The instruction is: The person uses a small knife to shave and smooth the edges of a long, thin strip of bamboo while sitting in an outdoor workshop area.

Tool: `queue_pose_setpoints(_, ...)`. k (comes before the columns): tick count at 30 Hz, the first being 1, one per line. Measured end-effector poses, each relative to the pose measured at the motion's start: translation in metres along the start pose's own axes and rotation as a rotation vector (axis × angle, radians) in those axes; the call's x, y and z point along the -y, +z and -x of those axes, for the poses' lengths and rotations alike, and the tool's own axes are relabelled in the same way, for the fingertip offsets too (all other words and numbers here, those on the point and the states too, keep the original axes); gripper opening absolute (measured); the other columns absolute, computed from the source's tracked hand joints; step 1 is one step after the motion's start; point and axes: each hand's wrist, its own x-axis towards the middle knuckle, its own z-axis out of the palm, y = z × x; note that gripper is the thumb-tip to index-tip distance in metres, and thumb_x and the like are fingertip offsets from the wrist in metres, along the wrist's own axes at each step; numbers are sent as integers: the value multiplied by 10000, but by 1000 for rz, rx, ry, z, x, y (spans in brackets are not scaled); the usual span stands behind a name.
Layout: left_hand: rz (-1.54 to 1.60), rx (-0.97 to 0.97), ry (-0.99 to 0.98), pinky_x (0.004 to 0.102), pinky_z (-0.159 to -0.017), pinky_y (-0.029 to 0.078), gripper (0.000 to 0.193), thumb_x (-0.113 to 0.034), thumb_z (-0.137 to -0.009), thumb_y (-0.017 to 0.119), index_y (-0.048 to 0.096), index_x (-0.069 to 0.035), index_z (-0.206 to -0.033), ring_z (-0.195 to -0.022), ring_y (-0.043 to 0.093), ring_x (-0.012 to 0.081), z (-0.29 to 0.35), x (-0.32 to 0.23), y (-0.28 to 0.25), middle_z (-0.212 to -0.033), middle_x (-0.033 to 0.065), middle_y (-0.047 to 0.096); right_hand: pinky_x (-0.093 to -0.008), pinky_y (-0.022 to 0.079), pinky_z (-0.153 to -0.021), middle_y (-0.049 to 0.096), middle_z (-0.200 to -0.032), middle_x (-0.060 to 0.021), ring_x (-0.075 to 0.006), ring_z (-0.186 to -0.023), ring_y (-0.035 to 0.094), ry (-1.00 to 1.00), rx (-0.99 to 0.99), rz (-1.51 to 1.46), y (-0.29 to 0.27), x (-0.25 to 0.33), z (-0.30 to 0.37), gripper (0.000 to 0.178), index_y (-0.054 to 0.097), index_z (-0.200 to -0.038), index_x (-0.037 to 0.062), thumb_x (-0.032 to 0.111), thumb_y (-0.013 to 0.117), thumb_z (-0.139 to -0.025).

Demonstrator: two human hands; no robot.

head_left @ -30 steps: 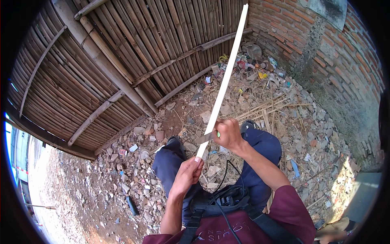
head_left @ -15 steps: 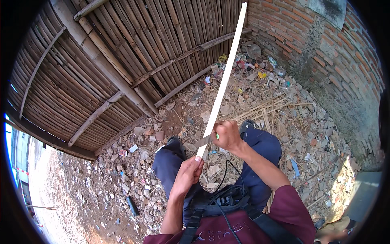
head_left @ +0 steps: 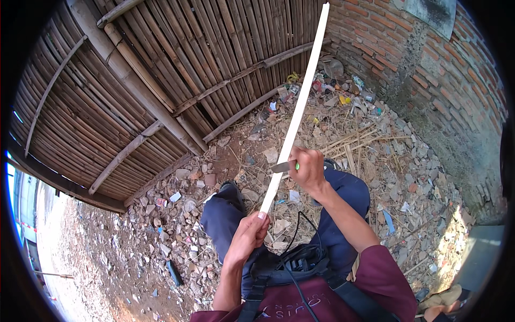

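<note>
A long, pale strip that looks like split bamboo (head_left: 301,107) slants up and away from me, its near end between my knees. My left hand (head_left: 250,231) is closed round that near end, thumb along the top. In my right hand (head_left: 309,170) is a knife, its fingers wrapped round a handle with a bit of green showing. The dark knife blade (head_left: 281,167) lies across the strip, a short way beyond my left hand. Most of the handle is hidden in my fist.
A bamboo wall (head_left: 225,43) rises at the far left, a brick wall (head_left: 440,80) at the right. Rubble and litter (head_left: 343,102) cover the ground, with dry slivers (head_left: 348,140) beyond my right knee. A black cable (head_left: 298,231) hangs at my lap. Another person's foot (head_left: 437,308) shows at lower right.
My right hand and the knife have moved up along the strip, away from my left hand. The left hand has dropped slightly, and the strip's far end has shifted a little right.
</note>
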Motion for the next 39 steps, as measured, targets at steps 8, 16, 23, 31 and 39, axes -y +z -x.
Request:
queue_pose_setpoints(8, -111, -79, 33, 244, -476, 203, 402, -419, -1153, 495, 477, -136, -867, -543, 256, 32, 1, -5, 5, -669, -91, 322, -453, 519, -498, 663, -641, -151, -348, -544, 687, -80, 70, 0, 6, 4, 10, 71, 640, -834, 60, 120, 630, -872)
queue_pose_setpoints(16, -262, -97, 154, 245, -478, 215, 411, -420, -1162, 478, 479, -130, -872, -545, 265, 33, -2, 8, 1, -669, -87, 337, -449, 542, -494, 656, -653, -153, -350, -531, 685, -66, 123, 21, 5, 2, 11, 91, 666, -817, 48, 137, 651, -829)
queue_pose_setpoints(23, -282, -82, 150, 244, -480, 233, 416, -413, -1165, 476, 481, -125, -864, -551, 284, 37, 3, 7, 1, -676, -79, 356, -449, 548, -501, 670, -675, -142, -340, -535, 690, -55, 81, 2, 2, 6, 8, 68, 661, -810, 58, 121, 647, -829)
queue_pose_setpoints(31, -277, -83, 109, 257, -503, 263, 428, -386, -1174, 455, 499, -94, -863, -571, 311, 43, 7, 2, 2, -670, -70, 378, -449, 528, -484, 662, -664, -135, -340, -513, 671, -22, 75, 5, 1, 6, 5, 120, 623, -783, 66, 134, 627, -882)
queue_pose_setpoints(39, -294, -64, 140, 246, -474, 250, 420, -395, -1174, 453, 461, -123, -853, -545, 294, 42, 6, 3, 3, -668, -72, 360, -454, 512, -500, 665, -680, -132, -353, -536, 666, -34, 17, 32, -2, 1, 2, 130, 627, -825, 77, 165, 616, -920)
